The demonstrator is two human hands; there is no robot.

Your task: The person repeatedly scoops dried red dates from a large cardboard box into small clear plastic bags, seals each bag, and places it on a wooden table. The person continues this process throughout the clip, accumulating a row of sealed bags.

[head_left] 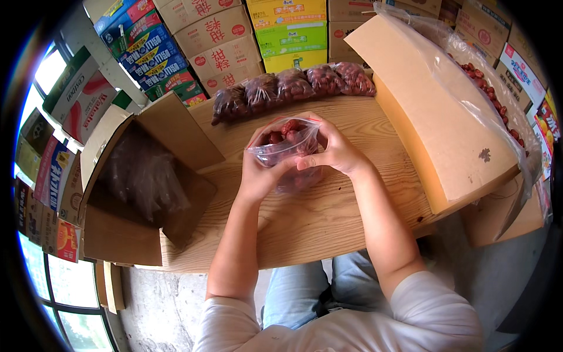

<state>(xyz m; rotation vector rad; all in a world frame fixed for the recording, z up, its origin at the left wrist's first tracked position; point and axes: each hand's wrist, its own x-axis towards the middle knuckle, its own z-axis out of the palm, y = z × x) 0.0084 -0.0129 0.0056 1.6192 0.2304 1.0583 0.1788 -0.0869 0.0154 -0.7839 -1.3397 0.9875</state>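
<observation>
- clamped with the left hand (261, 174) on the left side of a clear bag (298, 183), with fingers mostly hidden behind it
- clamped with the right hand (342, 154) on the right side of the same clear bag, with thumb across the front, close to the left thumb
- held between both hands, open at the top, with a red strip along the rim and red dates (290, 130) inside
- held over the desk (316, 229); cannot tell whether touching the wood beneath the hands
- beyond both hands, in a row along the far side of the desk: five filled bags (294, 87)
- left of the left hand, standing open on the desk: a cardboard box (120, 240) with loose plastic bags (143, 176) inside
- right of the right hand: a large box (434, 111) with clear plastic and loose dates (491, 94)
- well beyond both hands: stacked cartons (217, 56)
</observation>
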